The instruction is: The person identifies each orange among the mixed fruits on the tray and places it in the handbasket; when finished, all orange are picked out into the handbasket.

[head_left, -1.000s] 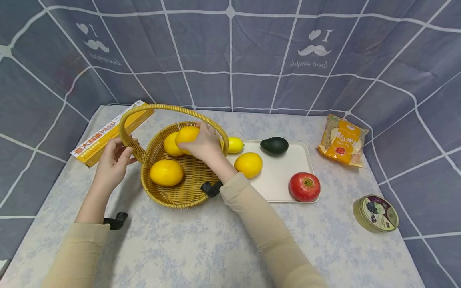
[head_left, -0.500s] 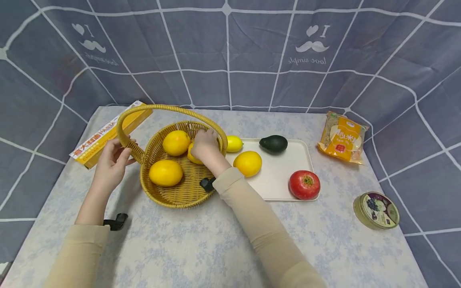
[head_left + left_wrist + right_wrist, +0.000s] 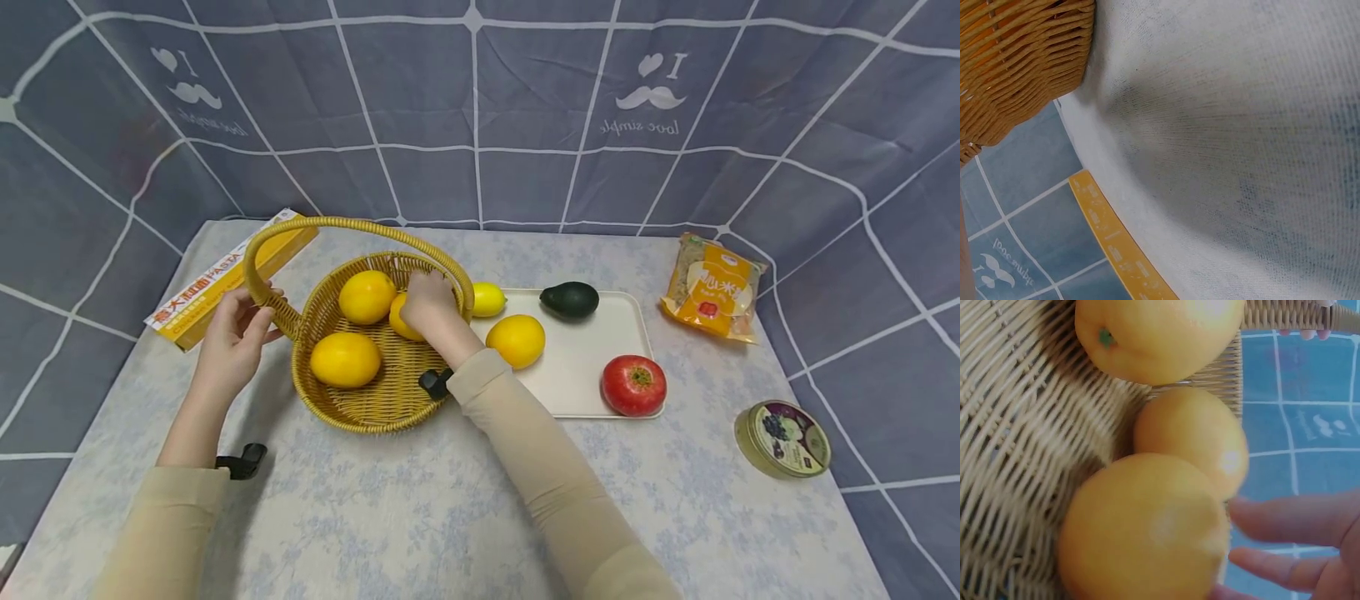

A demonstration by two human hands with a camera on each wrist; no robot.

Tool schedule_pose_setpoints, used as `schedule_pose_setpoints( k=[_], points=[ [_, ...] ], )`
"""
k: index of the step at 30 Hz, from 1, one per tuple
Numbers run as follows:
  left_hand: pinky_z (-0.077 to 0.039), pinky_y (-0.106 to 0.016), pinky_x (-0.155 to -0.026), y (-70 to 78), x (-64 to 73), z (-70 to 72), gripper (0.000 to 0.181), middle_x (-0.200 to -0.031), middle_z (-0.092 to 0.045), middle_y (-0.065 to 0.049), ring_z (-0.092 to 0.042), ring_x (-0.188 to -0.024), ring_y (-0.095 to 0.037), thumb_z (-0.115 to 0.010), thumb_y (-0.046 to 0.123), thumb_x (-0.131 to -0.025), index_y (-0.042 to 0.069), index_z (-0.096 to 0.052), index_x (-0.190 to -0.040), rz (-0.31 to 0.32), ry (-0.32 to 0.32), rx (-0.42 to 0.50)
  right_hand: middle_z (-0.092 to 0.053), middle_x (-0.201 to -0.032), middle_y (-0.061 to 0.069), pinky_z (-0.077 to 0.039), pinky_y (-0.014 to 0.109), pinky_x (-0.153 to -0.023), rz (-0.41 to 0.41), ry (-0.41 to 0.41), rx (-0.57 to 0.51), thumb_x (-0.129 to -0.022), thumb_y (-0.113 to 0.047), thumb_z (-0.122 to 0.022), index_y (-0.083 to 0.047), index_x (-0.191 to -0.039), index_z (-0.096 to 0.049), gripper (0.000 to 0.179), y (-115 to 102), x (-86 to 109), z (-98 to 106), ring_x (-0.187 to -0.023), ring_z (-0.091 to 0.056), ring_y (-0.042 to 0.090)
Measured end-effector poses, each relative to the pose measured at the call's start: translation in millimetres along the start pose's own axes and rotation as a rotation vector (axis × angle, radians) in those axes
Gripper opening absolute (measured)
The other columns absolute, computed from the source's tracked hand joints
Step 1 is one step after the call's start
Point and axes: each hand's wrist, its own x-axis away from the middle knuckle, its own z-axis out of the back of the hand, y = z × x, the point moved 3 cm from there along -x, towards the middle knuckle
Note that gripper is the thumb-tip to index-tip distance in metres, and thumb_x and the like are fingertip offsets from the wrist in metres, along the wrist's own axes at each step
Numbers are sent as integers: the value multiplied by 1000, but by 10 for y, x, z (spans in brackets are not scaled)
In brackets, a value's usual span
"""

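Note:
A yellow wicker basket (image 3: 382, 404) with a tall arched handle holds three yellow-orange fruits that look like oranges. At the handle's left foot, my left hand (image 3: 234, 333) grips it between thumb and fingers. My right hand (image 3: 433, 302) is down inside the basket at the right side of one orange (image 3: 402, 319), covering part of it. In the right wrist view the fingers of the right hand (image 3: 1291, 544) are fairly straight, their tips right at the side of the nearest orange (image 3: 1135, 531). The other oranges lie at the back (image 3: 367, 297) and front left (image 3: 346, 360).
Right of the basket, a white tray (image 3: 570, 392) bears an orange (image 3: 516, 341), a lemon (image 3: 488, 299), an avocado (image 3: 570, 300) and a red pomegranate-like fruit (image 3: 633, 385). A pasta box (image 3: 217, 287) lies behind my left hand. Far right are a grain bag (image 3: 712, 287) and a round tin (image 3: 783, 438).
My right hand has lowered an orange from above the back one into the basket's right side, and its fingers have loosened there. The left hand stays at the handle.

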Motion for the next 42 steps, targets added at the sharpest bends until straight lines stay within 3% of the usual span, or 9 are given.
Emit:
schedule_pose_setpoints(
  k=[3,8,13,19,23,26,30,37,42],
  points=[
    [-52,-5,-77,-6,9,5,38,-133,-49,-3,-48,-109,9,-41,21,-106,3,-37,-140,-12,4,6,-45,-144,12,-45,36,-108,48,3,-84,-97,-26,-61,-13,-147,-43,55,-42,111,50,-135,-43,27],
    [-52,-5,-77,-13,15,7,37,-129,-49,3,-49,-108,10,-42,20,-105,6,-39,-139,-27,9,13,-49,-143,9,-46,34,-107,232,-16,-228,-95,-34,-65,-12,-145,-46,58,-120,424,152,-130,-48,22],
    [-52,-4,-77,-16,7,8,40,-128,-49,5,-49,-108,10,-42,20,-106,3,-37,-141,-23,10,0,-56,-139,5,-47,29,-106,409,-20,-301,-94,-37,-67,-14,-142,-51,56,-78,709,233,-127,-53,18],
    [-52,-4,-77,-9,13,1,40,-127,-49,6,-49,-108,9,-42,22,-106,6,-37,-142,-6,9,3,-57,-136,-1,-43,21,-108,653,-49,-502,-93,-27,-70,-13,-136,-56,47,209,980,264,-129,-51,14],
    [-52,-5,-77,3,5,-18,43,-126,-49,10,-49,-108,9,-42,24,-105,2,-36,-142,-5,5,4,-59,-133,6,-46,28,-110,736,-70,-685,-90,-15,-72,-7,-132,-58,45,547,1102,272,-127,-54,19],
    [-52,-5,-77,11,-4,-13,42,-126,-49,11,-49,-108,9,-42,23,-106,2,-37,-141,-21,10,0,-61,-132,12,-48,35,-109,723,-36,-763,-88,-8,-73,-5,-130,-59,44,841,1107,287,-125,-56,24],
    [-51,-4,-77,17,-6,7,39,-126,-50,11,-49,-108,9,-42,23,-105,6,-38,-140,-28,23,-4,-60,-132,13,-47,37,-109,618,31,-818,-88,-7,-73,-4,-129,-60,43,1190,1043,330,-125,-56,29],
    [-51,-3,-77,19,9,1,43,-131,-50,1,-49,-110,7,-42,27,-105,5,-37,-141,4,21,-7,-58,-135,12,-45,38,-111,452,117,-792,-89,-9,-72,-3,-131,-58,44,1593,902,368,-127,-55,27],
    [-51,-3,-77,16,12,-15,44,-131,-49,-3,-49,-109,8,-42,27,-105,2,-35,-141,11,18,-1,-56,-138,14,-41,40,-115,377,115,-763,-90,-10,-72,-2,-133,-56,46,1771,826,322,-130,-52,31]
  ],
)
